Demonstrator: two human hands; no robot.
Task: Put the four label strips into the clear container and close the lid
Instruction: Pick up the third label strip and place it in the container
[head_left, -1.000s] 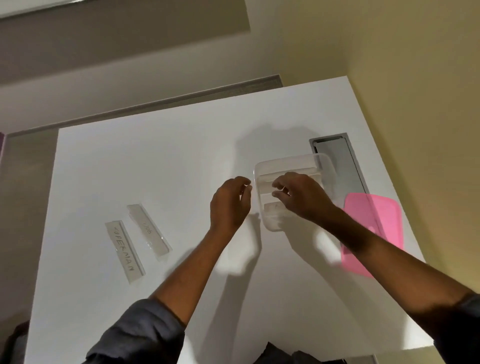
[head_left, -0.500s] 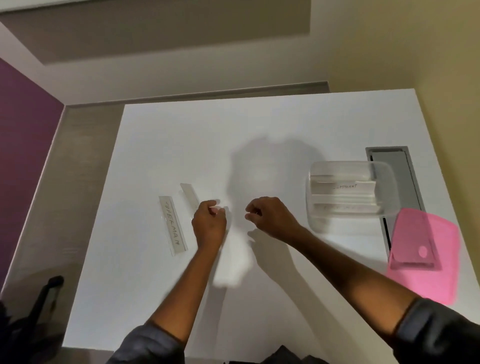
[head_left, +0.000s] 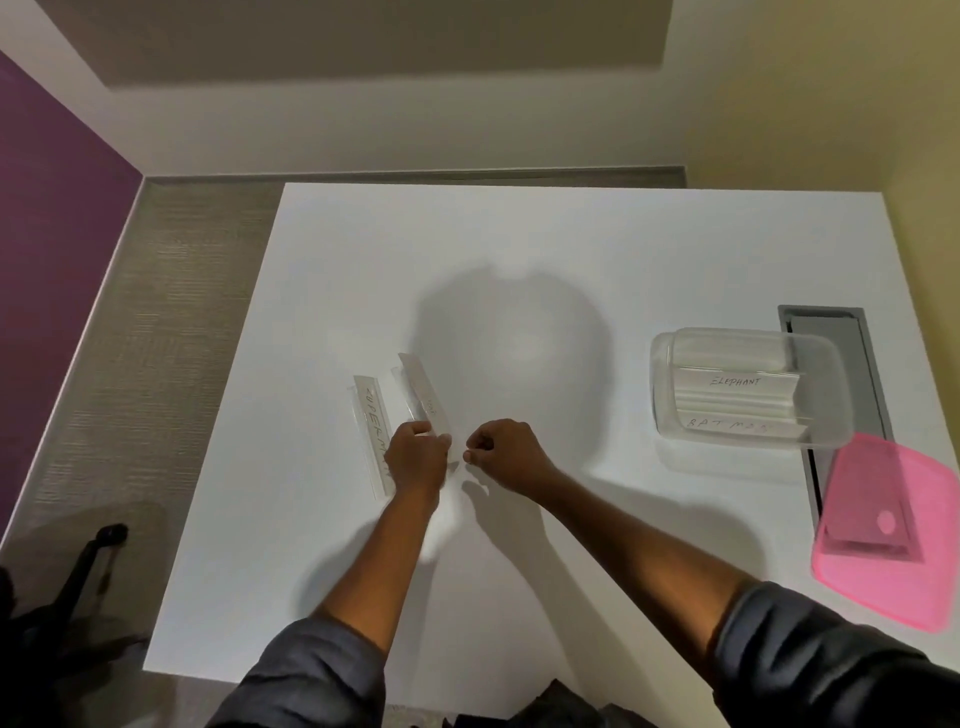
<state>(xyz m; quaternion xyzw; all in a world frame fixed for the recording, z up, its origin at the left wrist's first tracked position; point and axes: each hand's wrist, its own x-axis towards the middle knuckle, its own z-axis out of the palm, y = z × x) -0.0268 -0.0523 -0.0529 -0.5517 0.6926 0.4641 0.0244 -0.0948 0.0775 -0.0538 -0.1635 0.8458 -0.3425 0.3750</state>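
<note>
Strip count: four total. Two sit inside the clear container at frame right, one marked ELEPHANT, one marked BATMAN. Two are left of centre on the white table: the SUPERMAN strip lies flat, and your left hand is closed on the near end of the second strip, far end tilted up. Your right hand is curled just beside it, holding nothing visible. One pink lid lies off the container, lower right.
</note>
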